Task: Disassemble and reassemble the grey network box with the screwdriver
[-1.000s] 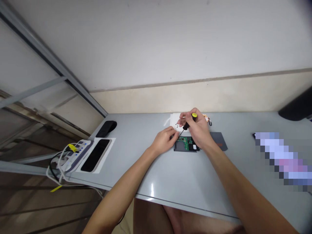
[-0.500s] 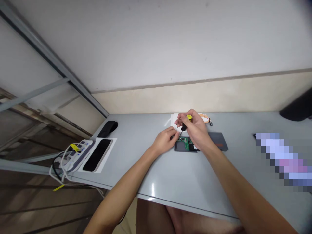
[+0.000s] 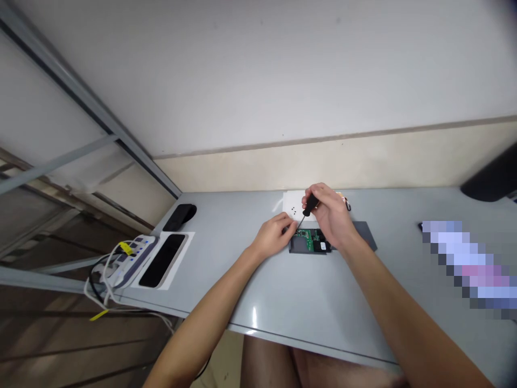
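Note:
My right hand [image 3: 329, 213] is closed round a black-handled screwdriver [image 3: 310, 205], tilted so that its thin shaft runs down to the left. The tip meets the upper left corner of a green circuit board [image 3: 310, 237], which lies in a shallow dark case [image 3: 299, 249]. My left hand [image 3: 277, 233] rests on the table with thumb and fingers closed on that corner of the case, close to the tip. Behind the case is a white sheet [image 3: 293, 200] with several tiny dark screws [image 3: 294, 210]. A flat dark grey cover [image 3: 365, 234] lies partly under my right wrist.
On the left are a phone [image 3: 163, 260] on white paper, a power strip [image 3: 135, 258] with cables over the table's edge, and a black object [image 3: 180, 215]. A blurred-out device [image 3: 468, 258] lies at right. A black cylinder [image 3: 490, 175] stands back right. The wall [image 3: 258, 167] closes the rear.
My right hand has turned the screwdriver's handle, so its yellow end is now hidden and the shaft shows clearly. My left hand keeps its place. The view has shifted slightly.

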Demonstrator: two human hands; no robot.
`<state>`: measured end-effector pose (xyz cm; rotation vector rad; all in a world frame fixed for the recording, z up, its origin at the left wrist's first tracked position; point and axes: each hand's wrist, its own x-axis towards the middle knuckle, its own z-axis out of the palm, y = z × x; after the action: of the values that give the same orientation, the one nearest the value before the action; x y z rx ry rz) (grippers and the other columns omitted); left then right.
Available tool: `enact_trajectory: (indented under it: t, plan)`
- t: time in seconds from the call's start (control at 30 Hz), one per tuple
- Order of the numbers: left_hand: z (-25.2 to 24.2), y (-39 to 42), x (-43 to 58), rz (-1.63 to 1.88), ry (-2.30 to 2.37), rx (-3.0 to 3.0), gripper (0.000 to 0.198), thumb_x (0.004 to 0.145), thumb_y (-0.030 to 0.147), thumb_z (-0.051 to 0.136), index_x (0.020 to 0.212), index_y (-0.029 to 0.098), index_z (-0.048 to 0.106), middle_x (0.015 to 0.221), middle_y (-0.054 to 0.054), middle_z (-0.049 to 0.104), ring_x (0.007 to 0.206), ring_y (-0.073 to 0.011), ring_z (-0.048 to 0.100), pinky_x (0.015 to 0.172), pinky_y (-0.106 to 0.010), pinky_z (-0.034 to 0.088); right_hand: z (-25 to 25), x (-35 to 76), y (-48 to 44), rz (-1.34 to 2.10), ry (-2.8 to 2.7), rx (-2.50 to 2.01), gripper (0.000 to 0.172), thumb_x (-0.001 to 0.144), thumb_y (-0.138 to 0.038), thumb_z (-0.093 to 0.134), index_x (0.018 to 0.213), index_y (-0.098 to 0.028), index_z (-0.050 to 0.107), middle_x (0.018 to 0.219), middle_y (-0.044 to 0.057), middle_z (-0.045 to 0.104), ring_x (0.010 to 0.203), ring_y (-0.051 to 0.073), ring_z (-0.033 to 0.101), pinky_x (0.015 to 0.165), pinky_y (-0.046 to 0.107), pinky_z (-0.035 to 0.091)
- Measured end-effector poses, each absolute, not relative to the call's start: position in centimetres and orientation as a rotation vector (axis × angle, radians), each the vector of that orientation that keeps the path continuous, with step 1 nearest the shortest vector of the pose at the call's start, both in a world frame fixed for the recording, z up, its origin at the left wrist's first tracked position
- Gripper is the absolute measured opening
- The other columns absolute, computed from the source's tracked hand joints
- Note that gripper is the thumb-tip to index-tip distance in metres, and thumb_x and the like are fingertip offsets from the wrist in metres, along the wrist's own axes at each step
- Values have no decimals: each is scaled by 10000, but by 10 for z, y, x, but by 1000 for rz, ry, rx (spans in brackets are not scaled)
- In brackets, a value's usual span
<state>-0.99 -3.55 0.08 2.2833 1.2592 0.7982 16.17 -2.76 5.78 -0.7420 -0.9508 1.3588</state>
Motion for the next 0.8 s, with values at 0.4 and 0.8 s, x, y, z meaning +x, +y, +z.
enact_trajectory:
  t: [0.4,0.8]
  plan:
    - [1,-36,-10,786,1255,2295,357,1076,304,461,776,201,626,852,-20,611,755,-161,598,746,-297,480,48,157,-22,1185,-1026,-834,575,739,-807,746,891,-264,628,681,-49,507,627,129,517,608,290,445]
    - [1,-37,-11,766,1269,2300,355,1076,335,446,835,211,674,896,-34,640,752,-165,600,760,-299,503,38,165,-16,1096,-978,-875,610,741,-663,849,757,-265,386,642,-74,492,564,113,552,554,275,433]
